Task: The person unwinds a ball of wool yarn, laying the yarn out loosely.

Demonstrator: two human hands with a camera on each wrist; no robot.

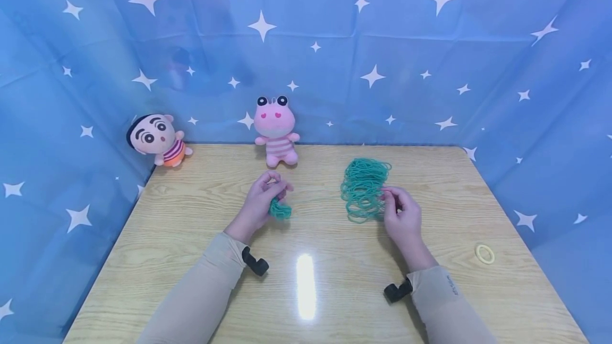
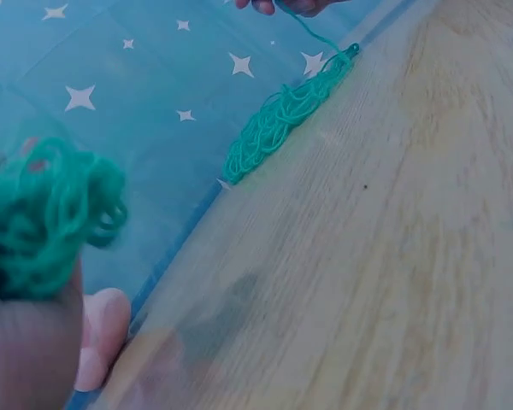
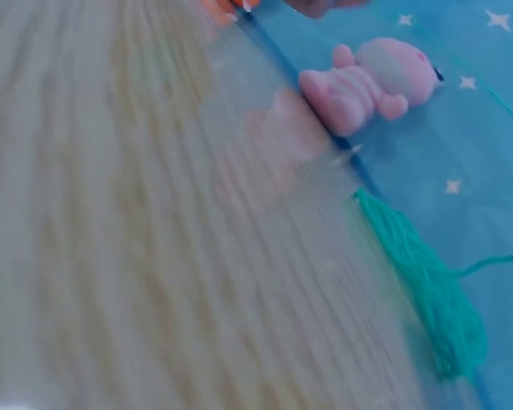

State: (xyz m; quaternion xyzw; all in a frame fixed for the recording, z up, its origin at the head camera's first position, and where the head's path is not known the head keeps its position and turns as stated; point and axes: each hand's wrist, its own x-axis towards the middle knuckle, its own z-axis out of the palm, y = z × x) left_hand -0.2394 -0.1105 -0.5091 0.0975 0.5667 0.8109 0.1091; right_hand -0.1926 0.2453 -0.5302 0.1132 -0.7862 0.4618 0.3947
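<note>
In the head view my left hand [image 1: 257, 203] holds a small bundle of looped green yarn [image 1: 280, 210] above the table's middle. The left wrist view shows those bunched loops [image 2: 56, 218] close up; the fingers are partly hidden by them. A larger loose heap of green yarn [image 1: 365, 182] lies on the table to the right. Beside that heap's right edge, my right hand [image 1: 404, 215] pinches a strand between thumb and fingertips. The strand [image 2: 312, 34] rises from the heap to the fingers in the left wrist view. A thin line of yarn [image 3: 506, 109] crosses the right wrist view.
A pink plush toy [image 1: 277, 131] sits at the table's back edge, with a plush figure in a striped top [image 1: 160, 139] at the back left corner. A pale yellow ring [image 1: 485, 245] lies to the right on the wooden table [image 1: 344, 291]. Blue star-patterned cloth [image 1: 325, 68] hangs behind.
</note>
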